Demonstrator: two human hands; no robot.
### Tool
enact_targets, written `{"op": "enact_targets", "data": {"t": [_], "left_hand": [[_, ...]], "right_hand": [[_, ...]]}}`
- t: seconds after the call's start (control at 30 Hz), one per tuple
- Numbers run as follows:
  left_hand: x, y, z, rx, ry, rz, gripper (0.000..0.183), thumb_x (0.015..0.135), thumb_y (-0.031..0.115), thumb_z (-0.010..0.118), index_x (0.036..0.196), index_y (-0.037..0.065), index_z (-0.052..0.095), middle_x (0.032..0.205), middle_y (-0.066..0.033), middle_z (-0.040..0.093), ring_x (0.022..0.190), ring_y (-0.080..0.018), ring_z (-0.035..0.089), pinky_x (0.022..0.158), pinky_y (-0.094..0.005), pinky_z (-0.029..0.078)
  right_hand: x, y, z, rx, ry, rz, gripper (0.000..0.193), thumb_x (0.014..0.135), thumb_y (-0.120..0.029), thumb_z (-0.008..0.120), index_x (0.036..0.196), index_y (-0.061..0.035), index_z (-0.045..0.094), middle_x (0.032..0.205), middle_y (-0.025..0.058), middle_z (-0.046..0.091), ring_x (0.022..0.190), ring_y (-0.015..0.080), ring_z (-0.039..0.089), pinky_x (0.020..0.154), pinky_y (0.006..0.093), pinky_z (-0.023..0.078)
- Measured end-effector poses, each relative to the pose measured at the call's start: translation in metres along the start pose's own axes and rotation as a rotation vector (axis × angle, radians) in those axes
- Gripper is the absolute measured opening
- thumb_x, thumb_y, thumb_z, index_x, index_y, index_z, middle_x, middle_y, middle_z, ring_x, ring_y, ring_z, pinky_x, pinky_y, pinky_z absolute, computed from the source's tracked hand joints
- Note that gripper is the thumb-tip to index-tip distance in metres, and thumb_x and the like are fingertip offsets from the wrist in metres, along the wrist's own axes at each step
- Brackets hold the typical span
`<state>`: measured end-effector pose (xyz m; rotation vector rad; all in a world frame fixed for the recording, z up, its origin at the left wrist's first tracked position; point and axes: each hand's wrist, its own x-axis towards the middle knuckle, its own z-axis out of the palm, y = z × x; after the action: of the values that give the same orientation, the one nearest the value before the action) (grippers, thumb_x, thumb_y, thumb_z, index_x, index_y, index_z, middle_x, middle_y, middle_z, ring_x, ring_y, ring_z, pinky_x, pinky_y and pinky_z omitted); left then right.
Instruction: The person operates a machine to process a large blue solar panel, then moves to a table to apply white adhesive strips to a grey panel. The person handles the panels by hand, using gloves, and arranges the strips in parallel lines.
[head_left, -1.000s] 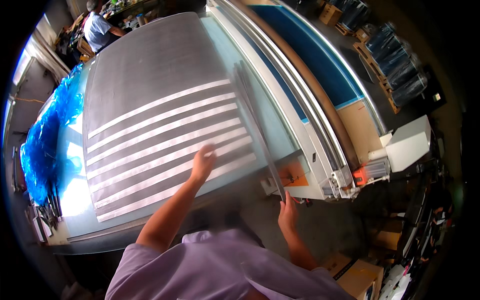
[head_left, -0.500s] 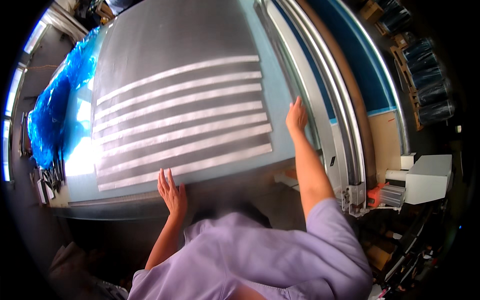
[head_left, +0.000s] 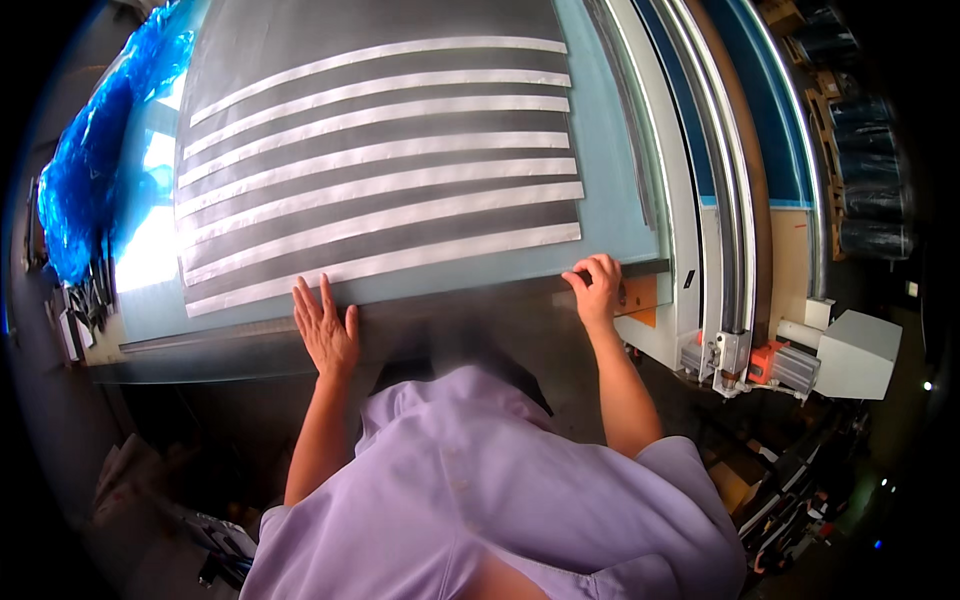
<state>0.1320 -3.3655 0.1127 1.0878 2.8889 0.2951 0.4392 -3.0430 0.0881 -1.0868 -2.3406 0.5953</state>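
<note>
A dark grey sheet [head_left: 400, 67] lies on a pale blue tabletop [head_left: 620, 215], crossed by several white strips [head_left: 400, 195] set in near-parallel rows. My left hand [head_left: 328, 335] rests with fingers spread at the table's near edge, its fingertips reaching the nearest strip [head_left: 440, 255]. At the near right corner is my right hand [head_left: 598, 290], fingers curled and thumb bent in toward the index finger, close to the table's dark front edge [head_left: 500, 292]. Whatever it pinches, if anything, is hidden.
Crumpled blue plastic film [head_left: 85, 190] is heaped along the left side. On the right, metal rails [head_left: 735, 200] run beside the table to a motor unit with a grey box [head_left: 858, 355]. Black wrapped rolls [head_left: 868, 185] stand farther right.
My right hand has come back from the table's right side to its near edge, and its fingers have curled. My left hand stays near the closest strip, fingers spread wider. The view has shifted.
</note>
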Motion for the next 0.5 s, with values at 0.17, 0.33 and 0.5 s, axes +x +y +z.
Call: {"op": "enact_targets", "data": {"t": [0.17, 0.33, 0.5], "left_hand": [[0.001, -0.06, -0.006, 0.066, 0.001, -0.02, 0.072, 0.093, 0.036, 0.055, 0.155, 0.018, 0.023, 0.161, -0.0186, 0.012, 0.148, -0.0383, 0.012, 0.118, -0.0506, 0.016], [0.004, -0.095, -0.008, 0.082, -0.026, -0.023, 0.071, 0.095, 0.04, 0.051, 0.156, 0.019, 0.021, 0.162, -0.0158, 0.01, 0.149, -0.0364, 0.009, 0.118, -0.0503, 0.01], [0.003, -0.058, -0.012, 0.009, -0.001, 0.059, 0.068, 0.096, 0.04, 0.049, 0.155, 0.018, 0.024, 0.162, -0.0138, 0.015, 0.149, -0.0361, 0.01, 0.117, -0.054, 0.008]], "right_hand": [[-0.013, -0.046, 0.031, 0.033, 0.027, -0.024, 0.026, 0.066, -0.018, 0.082, 0.077, -0.0101, 0.06, 0.083, 0.006, 0.054, 0.085, 0.0314, 0.051, 0.076, 0.0426, 0.04], [0.007, -0.053, 0.039, 0.188, 0.048, 0.015, 0.02, 0.075, -0.016, 0.078, 0.078, -0.0074, 0.06, 0.084, 0.0076, 0.055, 0.086, 0.0308, 0.053, 0.078, 0.0431, 0.041], [0.06, 0.039, 0.004, -0.154, 0.602, 0.311, 0.017, 0.083, -0.015, 0.073, 0.086, -0.0021, 0.062, 0.085, 0.0105, 0.061, 0.084, 0.0305, 0.059, 0.078, 0.0396, 0.047]]}}
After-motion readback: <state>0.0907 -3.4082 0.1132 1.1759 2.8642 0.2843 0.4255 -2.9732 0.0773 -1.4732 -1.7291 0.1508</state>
